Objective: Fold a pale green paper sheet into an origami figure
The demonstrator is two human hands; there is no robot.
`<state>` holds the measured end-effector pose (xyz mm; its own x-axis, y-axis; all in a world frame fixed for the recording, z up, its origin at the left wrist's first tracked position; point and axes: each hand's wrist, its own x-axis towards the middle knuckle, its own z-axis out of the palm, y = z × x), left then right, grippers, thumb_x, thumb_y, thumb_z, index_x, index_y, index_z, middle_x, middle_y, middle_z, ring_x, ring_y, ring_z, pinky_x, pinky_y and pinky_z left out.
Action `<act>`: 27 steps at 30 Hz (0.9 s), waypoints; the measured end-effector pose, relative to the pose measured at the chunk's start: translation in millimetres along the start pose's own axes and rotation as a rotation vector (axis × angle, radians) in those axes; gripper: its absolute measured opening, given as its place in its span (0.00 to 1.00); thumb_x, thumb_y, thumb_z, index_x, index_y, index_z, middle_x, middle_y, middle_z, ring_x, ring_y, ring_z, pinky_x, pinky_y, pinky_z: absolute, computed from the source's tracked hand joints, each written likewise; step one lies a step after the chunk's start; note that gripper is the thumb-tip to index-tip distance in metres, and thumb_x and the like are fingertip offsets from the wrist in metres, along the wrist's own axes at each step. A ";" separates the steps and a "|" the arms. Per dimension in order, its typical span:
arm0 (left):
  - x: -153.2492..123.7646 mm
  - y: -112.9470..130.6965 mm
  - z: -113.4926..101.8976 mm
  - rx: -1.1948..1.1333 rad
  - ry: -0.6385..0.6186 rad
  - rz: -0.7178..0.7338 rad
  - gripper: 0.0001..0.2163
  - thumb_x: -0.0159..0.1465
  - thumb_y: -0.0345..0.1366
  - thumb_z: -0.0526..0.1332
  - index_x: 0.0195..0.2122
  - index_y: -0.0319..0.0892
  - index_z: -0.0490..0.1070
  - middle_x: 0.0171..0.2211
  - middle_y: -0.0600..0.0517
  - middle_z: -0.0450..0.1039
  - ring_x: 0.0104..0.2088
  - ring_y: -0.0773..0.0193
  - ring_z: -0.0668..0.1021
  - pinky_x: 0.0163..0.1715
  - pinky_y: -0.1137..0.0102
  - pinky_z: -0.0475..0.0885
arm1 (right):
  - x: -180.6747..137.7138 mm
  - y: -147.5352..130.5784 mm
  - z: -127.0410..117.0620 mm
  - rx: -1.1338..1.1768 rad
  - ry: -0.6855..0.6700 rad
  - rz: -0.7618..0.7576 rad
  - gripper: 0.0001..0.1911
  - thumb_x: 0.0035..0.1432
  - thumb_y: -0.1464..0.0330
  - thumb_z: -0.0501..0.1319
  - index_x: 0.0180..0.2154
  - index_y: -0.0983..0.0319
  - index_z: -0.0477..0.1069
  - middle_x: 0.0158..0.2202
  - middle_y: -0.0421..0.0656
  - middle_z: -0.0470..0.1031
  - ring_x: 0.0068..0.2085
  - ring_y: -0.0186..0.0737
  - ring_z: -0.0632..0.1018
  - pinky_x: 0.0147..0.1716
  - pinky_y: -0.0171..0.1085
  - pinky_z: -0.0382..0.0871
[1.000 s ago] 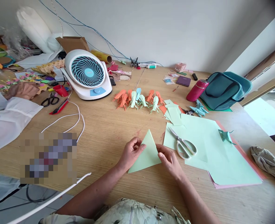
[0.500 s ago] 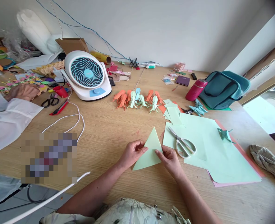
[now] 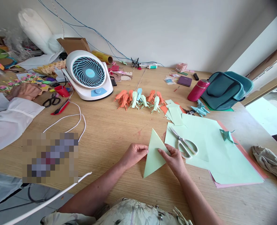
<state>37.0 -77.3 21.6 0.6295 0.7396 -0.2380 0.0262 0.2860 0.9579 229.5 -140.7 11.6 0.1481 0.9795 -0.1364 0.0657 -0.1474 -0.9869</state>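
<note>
A pale green sheet of paper [image 3: 155,157], folded into a triangle, is held up over the wooden table between my two hands. My right hand [image 3: 174,158] grips its right side, thumb on the front face and fingers behind. At the left edge, my left hand [image 3: 135,153] pinches the paper between thumb and fingertips. White-handled scissors [image 3: 185,145] lie just right of my right hand, on large pale green sheets [image 3: 232,159]. Behind the triangle stand several folded paper figures in orange [image 3: 123,99], green and blue.
Small cut green papers [image 3: 174,114] lie behind the scissors. A white fan [image 3: 89,75] stands at the back left, a red bottle [image 3: 197,90] and teal bag [image 3: 225,89] at the back right. Another person's hand [image 3: 27,91] rests at far left. A white cable [image 3: 65,117] crosses the table.
The paper triangle has turned and shifted slightly right, its lower corner swinging toward the middle. My left hand's grip is now at its very edge, and my right hand has moved a little right.
</note>
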 end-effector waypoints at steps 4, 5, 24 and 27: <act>0.9 -0.6 0.9 -0.008 0.036 -0.013 0.11 0.60 0.42 0.63 0.36 0.41 0.81 0.33 0.50 0.81 0.34 0.59 0.81 0.39 0.67 0.76 | 0.6 1.4 1.6 -0.021 -0.008 -0.024 0.19 0.55 0.52 0.65 0.29 0.61 0.72 0.26 0.41 0.74 0.28 0.38 0.70 0.27 0.35 0.65; 1.0 -0.3 1.2 -0.008 0.048 -0.017 0.11 0.60 0.41 0.62 0.36 0.40 0.81 0.32 0.50 0.81 0.34 0.59 0.81 0.39 0.67 0.75 | 0.7 1.9 2.1 -0.030 -0.011 -0.035 0.18 0.56 0.52 0.65 0.29 0.61 0.72 0.27 0.41 0.74 0.28 0.39 0.71 0.28 0.36 0.65; -1.0 4.3 5.7 -0.210 0.180 -0.136 0.14 0.51 0.42 0.70 0.35 0.38 0.81 0.29 0.49 0.79 0.30 0.63 0.77 0.31 0.71 0.73 | -0.6 -4.4 2.8 -0.172 -0.170 -0.479 0.12 0.66 0.67 0.56 0.46 0.55 0.77 0.38 0.45 0.74 0.41 0.43 0.76 0.40 0.41 0.70; 0.1 1.8 4.0 -0.219 0.183 -0.076 0.15 0.51 0.43 0.70 0.34 0.38 0.81 0.31 0.49 0.80 0.30 0.64 0.77 0.30 0.73 0.71 | -0.2 -3.9 0.7 -0.157 -0.230 -0.497 0.15 0.67 0.69 0.55 0.49 0.52 0.76 0.44 0.46 0.74 0.45 0.43 0.76 0.44 0.43 0.70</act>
<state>40.3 -79.2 23.9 0.4814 0.8028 -0.3518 -0.1125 0.4546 0.8836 228.6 -140.2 15.4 -0.1559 0.9383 0.3086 0.2211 0.3376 -0.9150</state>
